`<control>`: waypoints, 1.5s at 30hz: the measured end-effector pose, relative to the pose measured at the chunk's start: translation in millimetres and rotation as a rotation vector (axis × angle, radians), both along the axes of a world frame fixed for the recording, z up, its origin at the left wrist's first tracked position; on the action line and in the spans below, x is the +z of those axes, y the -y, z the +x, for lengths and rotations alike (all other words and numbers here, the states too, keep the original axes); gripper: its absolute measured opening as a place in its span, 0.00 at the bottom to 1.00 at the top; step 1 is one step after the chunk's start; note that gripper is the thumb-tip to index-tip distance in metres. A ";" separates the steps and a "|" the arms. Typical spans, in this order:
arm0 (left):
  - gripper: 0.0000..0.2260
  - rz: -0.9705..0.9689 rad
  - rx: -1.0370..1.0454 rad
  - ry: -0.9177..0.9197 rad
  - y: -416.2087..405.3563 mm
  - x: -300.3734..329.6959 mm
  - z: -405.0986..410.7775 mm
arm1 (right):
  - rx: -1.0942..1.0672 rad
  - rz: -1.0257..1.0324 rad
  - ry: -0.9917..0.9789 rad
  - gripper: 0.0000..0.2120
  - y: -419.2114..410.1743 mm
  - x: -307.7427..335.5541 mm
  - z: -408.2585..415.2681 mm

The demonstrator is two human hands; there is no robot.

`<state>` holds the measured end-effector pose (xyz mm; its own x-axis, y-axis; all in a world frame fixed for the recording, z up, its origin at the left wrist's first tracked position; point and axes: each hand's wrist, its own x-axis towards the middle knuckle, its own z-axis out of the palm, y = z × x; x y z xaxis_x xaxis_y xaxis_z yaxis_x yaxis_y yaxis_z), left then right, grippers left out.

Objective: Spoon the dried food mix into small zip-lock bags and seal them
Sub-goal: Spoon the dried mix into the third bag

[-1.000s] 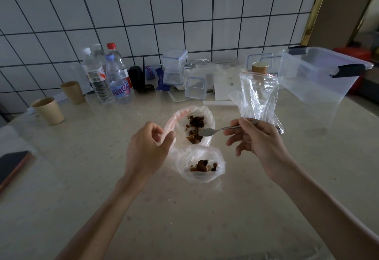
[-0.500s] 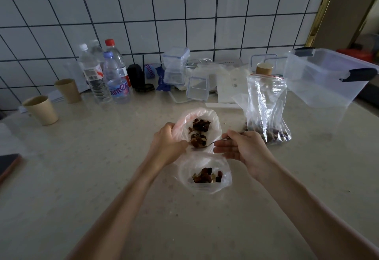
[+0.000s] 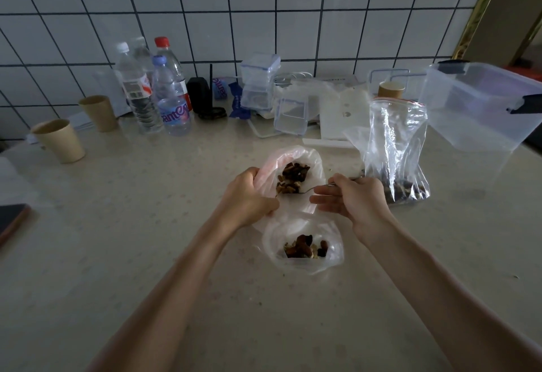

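A thin plastic bag (image 3: 315, 163) with the brown dried food mix (image 3: 293, 178) lies open at the middle of the counter. My left hand (image 3: 247, 198) grips its left rim. My right hand (image 3: 352, 198) holds a metal spoon (image 3: 305, 190) whose bowl is in the mix. Just in front lies a small bag (image 3: 305, 250) with some mix in it, its mouth open. A larger clear zip-lock bag (image 3: 397, 148) stands upright to the right, with dark mix at its bottom.
Water bottles (image 3: 155, 92), two paper cups (image 3: 60, 141), small clear boxes (image 3: 259, 84) and white cartons line the tiled wall. A big clear storage bin (image 3: 481, 107) stands at the right. A phone (image 3: 11, 219) lies at the left edge.
My left hand has closed on the bag's rim. My right hand has brought the spoon left and down, so its bowl now sits in the mix.
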<state>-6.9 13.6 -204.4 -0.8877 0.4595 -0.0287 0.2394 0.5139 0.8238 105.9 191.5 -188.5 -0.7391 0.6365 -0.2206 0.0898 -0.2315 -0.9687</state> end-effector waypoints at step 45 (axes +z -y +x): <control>0.21 0.232 -0.026 0.275 12.2 13.4 4.6 | -0.032 0.123 -0.032 0.08 12.1 -5.8 -11.7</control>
<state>-2.2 1.4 -191.0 -0.8490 0.5044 -0.1574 0.0027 0.3021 0.9533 94.1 179.4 -194.3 -0.7234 0.6806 -0.1160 0.0529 -0.1129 -0.9922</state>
